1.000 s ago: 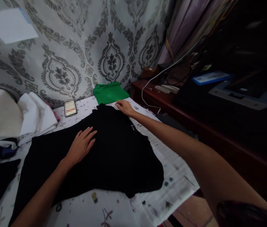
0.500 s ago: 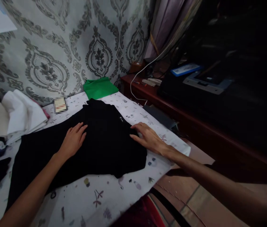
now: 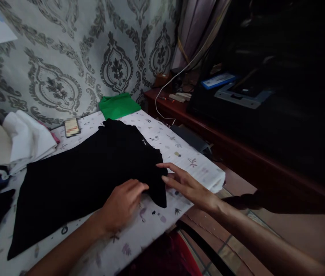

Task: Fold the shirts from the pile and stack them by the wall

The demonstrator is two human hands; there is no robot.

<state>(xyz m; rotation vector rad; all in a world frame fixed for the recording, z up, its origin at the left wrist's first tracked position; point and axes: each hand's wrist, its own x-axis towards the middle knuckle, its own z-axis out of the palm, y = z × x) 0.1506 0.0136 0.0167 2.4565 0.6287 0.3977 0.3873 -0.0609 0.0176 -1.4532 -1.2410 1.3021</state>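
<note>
A black shirt [image 3: 87, 172] with a small white print near its far right edge lies spread on a white patterned sheet [image 3: 197, 165]. My left hand [image 3: 123, 203] is at the shirt's near edge, its fingers curled and pinched together on the cloth. At the shirt's right end is my right hand [image 3: 187, 184], thumb and index finger apart, fingertips at the edge of the sleeve. The lower fingers of my right hand are partly hidden.
Behind the shirt lies a folded green cloth [image 3: 119, 106]. White and beige folded clothes [image 3: 20, 134] are piled at the left, beside a small blurred card [image 3: 72, 127]. A dark red wooden cabinet [image 3: 208, 138] borders the right side, with a white cable [image 3: 158, 103] hanging there.
My left hand has moved right and nearer, from the shirt's middle to its near edge, and closed. The shirt's right end is now drawn in and bunched. My right hand has shifted slightly down.
</note>
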